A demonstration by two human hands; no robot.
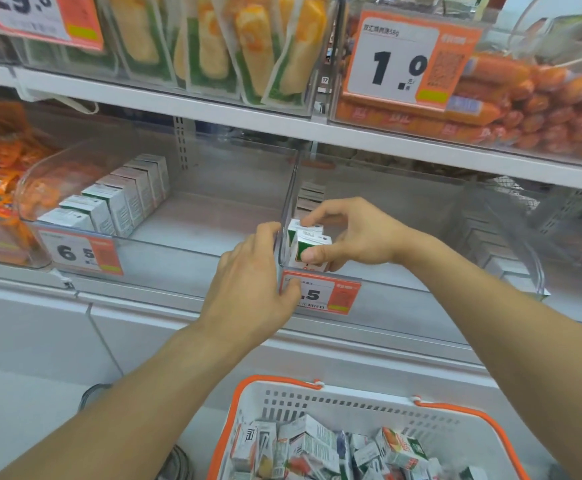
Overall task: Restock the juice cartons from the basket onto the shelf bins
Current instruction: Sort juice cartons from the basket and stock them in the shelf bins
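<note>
White shop shelving fills the frame, with clear plastic bins standing on two levels. Along the top run packs of corn (213, 46) and, at upper right, a heap of orange sausages (525, 112) behind a price tag reading 1.0 (410, 60). In the middle level, the left bin (178, 244) holds a row of white cartons (116, 202) along its left side, behind a tag (81, 252) showing 6.5. The right bin (421, 282) begins at centre frame.

At that bin's front left corner the right hand (351, 233) grasps two juice cartons (308, 245), thumb on the front face and fingers over the tops. The left hand (254, 282) has its fingers curled around the divider wall between the bins, thumb resting on the price tag (320, 292) — its first digit is covered, only ".5" shows.

At the bottom of the frame a white basket (351, 400) with orange handles holds a jumble of loose cartons (334, 448), cut off by the lower edge. Stacks along the right bin's far side are blurred through the plastic and hard to make out.
</note>
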